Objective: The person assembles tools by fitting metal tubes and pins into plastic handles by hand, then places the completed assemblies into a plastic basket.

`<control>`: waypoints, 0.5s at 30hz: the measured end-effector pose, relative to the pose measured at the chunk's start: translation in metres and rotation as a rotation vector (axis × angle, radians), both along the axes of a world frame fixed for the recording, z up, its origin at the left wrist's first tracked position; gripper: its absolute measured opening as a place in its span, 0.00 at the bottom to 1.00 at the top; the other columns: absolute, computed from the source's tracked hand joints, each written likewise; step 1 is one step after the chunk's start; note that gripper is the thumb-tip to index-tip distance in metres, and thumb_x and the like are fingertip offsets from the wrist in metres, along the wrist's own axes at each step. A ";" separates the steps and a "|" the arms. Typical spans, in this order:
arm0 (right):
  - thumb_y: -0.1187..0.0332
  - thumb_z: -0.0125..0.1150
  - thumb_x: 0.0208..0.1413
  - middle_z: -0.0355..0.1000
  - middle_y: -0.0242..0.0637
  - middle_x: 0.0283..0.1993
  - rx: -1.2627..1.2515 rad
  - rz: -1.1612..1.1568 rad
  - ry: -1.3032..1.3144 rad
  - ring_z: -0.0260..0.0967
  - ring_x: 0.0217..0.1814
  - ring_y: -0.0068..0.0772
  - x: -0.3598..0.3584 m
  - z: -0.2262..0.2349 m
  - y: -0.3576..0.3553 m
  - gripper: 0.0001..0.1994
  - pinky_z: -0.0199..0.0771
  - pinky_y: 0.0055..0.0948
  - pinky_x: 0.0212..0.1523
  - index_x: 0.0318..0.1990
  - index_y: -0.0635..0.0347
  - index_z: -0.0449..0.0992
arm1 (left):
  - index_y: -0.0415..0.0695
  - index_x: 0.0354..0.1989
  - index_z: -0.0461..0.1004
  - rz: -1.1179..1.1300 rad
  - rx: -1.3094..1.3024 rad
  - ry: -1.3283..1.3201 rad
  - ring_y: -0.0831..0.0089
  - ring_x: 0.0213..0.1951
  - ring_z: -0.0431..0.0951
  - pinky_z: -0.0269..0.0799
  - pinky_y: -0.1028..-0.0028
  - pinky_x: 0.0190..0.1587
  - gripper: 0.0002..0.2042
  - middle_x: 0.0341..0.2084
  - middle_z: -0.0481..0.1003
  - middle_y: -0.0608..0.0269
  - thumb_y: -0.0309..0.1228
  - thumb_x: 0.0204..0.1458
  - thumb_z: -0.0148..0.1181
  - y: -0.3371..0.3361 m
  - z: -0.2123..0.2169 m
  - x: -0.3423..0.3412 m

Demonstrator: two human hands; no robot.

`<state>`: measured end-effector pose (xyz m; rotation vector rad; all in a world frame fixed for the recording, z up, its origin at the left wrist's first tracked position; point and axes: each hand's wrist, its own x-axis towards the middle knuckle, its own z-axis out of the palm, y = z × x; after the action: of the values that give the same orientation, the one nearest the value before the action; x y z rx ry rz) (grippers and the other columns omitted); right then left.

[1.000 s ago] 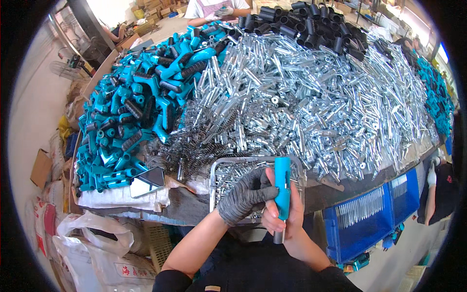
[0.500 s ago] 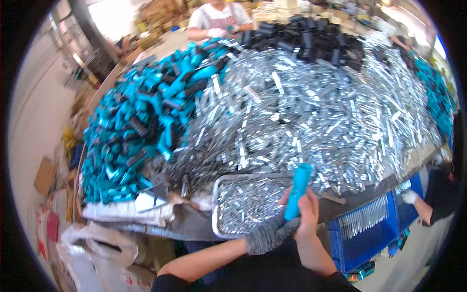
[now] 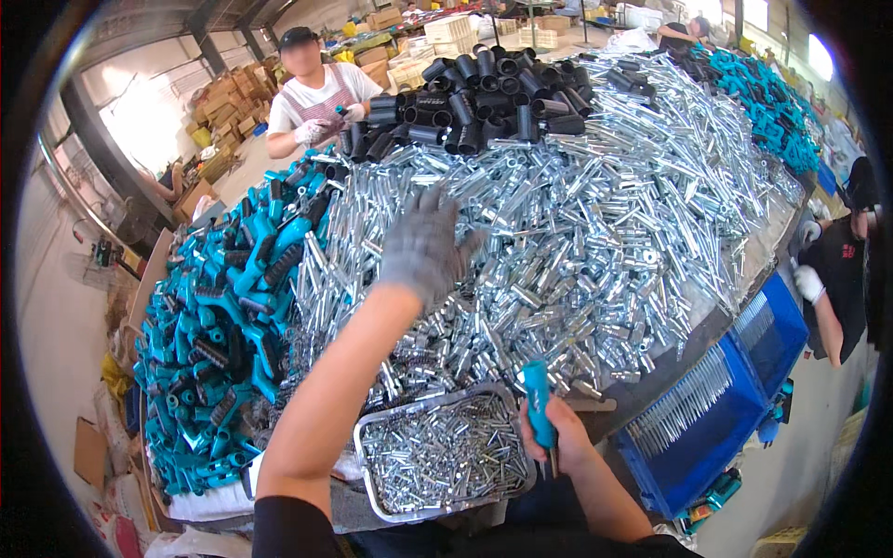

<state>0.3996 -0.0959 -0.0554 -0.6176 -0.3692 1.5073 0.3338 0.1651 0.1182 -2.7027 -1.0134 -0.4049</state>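
My left hand (image 3: pixel 424 245), in a grey glove, is stretched over the heap of shiny metal rods and sleeves (image 3: pixel 549 251). Its fingers are spread, and I see nothing in them. Near the front edge my bare right hand (image 3: pixel 571 439) grips a teal cylindrical handle (image 3: pixel 536 395), held roughly upright. A thin metal piece shows below the handle, partly hidden by the fingers. Left of that hand lies a white-rimmed tray (image 3: pixel 370 474) full of small metal pins.
Teal pistol-shaped housings (image 3: pixel 223 325) are heaped at left, black tubes (image 3: pixel 465 107) at the back. Blue bins (image 3: pixel 674 465) with metal rods hang at the right edge. One person (image 3: pixel 321 98) stands across the table, another (image 3: pixel 837 270) at right.
My left hand has left the teal handle and moved up and forward over the metal heap. My right hand keeps the handle, now lower in view. The view has shifted, showing more background.
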 end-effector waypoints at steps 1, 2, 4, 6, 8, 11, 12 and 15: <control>0.53 0.47 0.61 0.68 0.39 0.27 0.074 0.046 0.016 0.63 0.17 0.25 0.002 -0.015 -0.001 0.19 0.61 0.22 0.14 0.45 0.63 0.66 | 0.45 0.58 0.64 0.068 0.034 0.055 0.54 0.65 0.52 0.54 0.61 0.63 0.28 0.63 0.55 0.53 0.52 0.55 0.48 0.024 0.003 0.021; 0.53 0.47 0.61 0.68 0.39 0.28 0.068 0.076 -0.003 0.63 0.17 0.25 0.003 -0.013 -0.002 0.19 0.61 0.21 0.14 0.46 0.63 0.66 | 0.46 0.59 0.64 0.144 0.071 0.114 0.55 0.67 0.48 0.50 0.61 0.65 0.29 0.65 0.53 0.54 0.52 0.54 0.48 0.043 0.007 0.037; 0.53 0.47 0.61 0.69 0.39 0.28 0.055 0.093 -0.021 0.63 0.17 0.25 0.004 -0.010 -0.002 0.20 0.61 0.21 0.14 0.46 0.63 0.66 | 0.46 0.59 0.63 0.133 0.077 0.128 0.54 0.67 0.47 0.49 0.61 0.66 0.29 0.65 0.51 0.54 0.53 0.54 0.47 0.074 0.008 0.067; 0.53 0.48 0.61 0.69 0.39 0.29 0.011 0.144 0.029 0.64 0.17 0.25 0.005 -0.010 0.001 0.20 0.61 0.21 0.14 0.47 0.64 0.65 | 0.46 0.59 0.63 0.126 0.085 0.140 0.53 0.67 0.46 0.48 0.61 0.66 0.30 0.66 0.50 0.55 0.54 0.54 0.47 0.093 0.001 0.085; 0.52 0.49 0.60 0.68 0.40 0.27 -0.005 0.142 0.019 0.63 0.16 0.24 0.005 -0.007 0.003 0.21 0.61 0.20 0.14 0.46 0.64 0.66 | 0.47 0.60 0.63 0.082 0.116 0.066 0.55 0.67 0.48 0.49 0.62 0.66 0.31 0.65 0.52 0.55 0.55 0.53 0.45 0.108 -0.011 0.095; 0.50 0.51 0.58 0.68 0.40 0.26 -0.027 0.156 -0.002 0.62 0.16 0.24 0.003 -0.006 0.005 0.23 0.61 0.20 0.15 0.44 0.64 0.66 | 0.50 0.59 0.65 0.029 0.133 -0.041 0.58 0.65 0.53 0.52 0.63 0.64 0.28 0.64 0.56 0.57 0.53 0.53 0.47 0.136 -0.020 0.088; 0.53 0.50 0.60 0.68 0.40 0.27 -0.020 0.137 0.039 0.63 0.16 0.24 0.008 -0.009 0.004 0.21 0.61 0.20 0.15 0.45 0.64 0.66 | 0.48 0.56 0.68 -0.032 0.192 -0.143 0.57 0.56 0.66 0.61 0.65 0.58 0.24 0.54 0.69 0.55 0.48 0.55 0.49 0.124 -0.015 0.083; 0.56 0.47 0.62 0.69 0.40 0.28 -0.021 0.117 0.081 0.63 0.17 0.25 0.005 -0.007 0.002 0.18 0.60 0.20 0.14 0.46 0.64 0.66 | 0.42 0.51 0.71 -0.079 0.020 -0.412 0.62 0.44 0.75 0.68 0.69 0.49 0.20 0.42 0.77 0.57 0.41 0.56 0.50 0.078 0.023 0.029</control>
<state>0.4042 -0.0935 -0.0626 -0.5573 -0.3327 1.6451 0.3625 0.2436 0.1407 -2.7061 -0.9892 -1.0122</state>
